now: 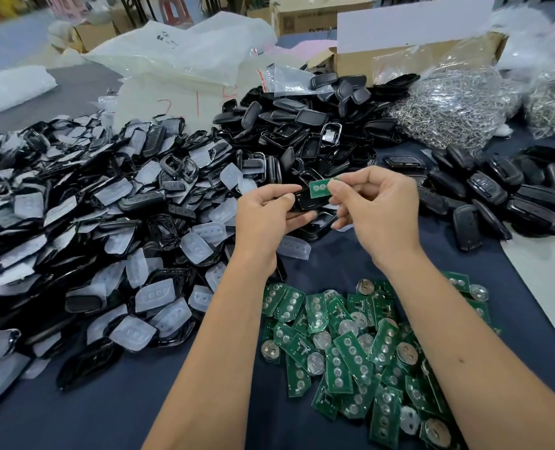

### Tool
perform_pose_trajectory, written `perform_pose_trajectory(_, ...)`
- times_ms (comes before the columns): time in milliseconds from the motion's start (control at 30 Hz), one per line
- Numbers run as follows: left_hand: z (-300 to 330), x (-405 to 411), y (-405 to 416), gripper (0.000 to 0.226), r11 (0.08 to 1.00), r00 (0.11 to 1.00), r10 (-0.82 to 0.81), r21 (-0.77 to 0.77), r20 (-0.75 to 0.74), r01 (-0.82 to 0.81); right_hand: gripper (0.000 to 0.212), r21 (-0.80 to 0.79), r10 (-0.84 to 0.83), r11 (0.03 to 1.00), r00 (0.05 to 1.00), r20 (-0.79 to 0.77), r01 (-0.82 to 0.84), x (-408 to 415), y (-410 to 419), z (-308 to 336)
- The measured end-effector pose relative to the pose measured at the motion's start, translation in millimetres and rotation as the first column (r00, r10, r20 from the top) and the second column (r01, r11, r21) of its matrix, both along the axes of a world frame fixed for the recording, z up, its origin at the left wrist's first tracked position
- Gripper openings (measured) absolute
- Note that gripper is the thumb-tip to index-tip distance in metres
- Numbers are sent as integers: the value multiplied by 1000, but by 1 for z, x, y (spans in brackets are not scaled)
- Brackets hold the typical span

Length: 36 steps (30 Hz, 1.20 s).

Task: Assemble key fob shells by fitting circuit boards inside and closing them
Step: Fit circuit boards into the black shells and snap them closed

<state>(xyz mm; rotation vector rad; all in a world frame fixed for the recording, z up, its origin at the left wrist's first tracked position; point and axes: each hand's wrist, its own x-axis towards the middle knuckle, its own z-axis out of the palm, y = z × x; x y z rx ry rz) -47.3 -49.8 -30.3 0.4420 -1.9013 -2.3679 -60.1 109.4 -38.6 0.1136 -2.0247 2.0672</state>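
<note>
Above the dark blue desk, the left hand grips a black plastic key fob shell while the right hand pinches a small green circuit board at its opening.

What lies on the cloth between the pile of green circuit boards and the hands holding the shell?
In the head view, mostly bare dark blue cloth; one translucent white rubber button pad lies there, above the green circuit board pile.

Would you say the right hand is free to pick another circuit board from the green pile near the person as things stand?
Probably not yet: the right hand already pinches a green circuit board against the black shell held by the left hand. The pile of circuit boards itself lies uncovered just below.
</note>
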Motion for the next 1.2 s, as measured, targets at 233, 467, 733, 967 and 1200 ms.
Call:
perform_pose_trajectory(233, 3, 2, 1, 26, 1000, 999, -29, -1, -13, 29, 5, 94, 21, 995, 1000, 10, -22, 4, -5, 2)
perform_pose_trajectory(467, 2, 3, -1, 26, 999, 999, -35, -5, -26, 35, 4, 101, 20, 995, 999, 37, -24, 3, -4, -1)
perform_pose_trajectory(733, 1, 5, -1, 22, 999, 998, -52, -11, -48, 52, 5, 176, -12, 984, 999, 32, 7, 4, -5, -2)
perform_pose_trajectory(967, -4, 6, -1, 12, 996, 992, -20, -88, -122, 9, 7, 203, -3, 979, 999, 45, -6, 5, -6, -1)
perform_pose_trajectory(1200, -3, 8, 2, 18, 989, 991, -24, -148, -135, 3, 15, 291, -89, 953, 996, 8, 82, 10, -9, 2)
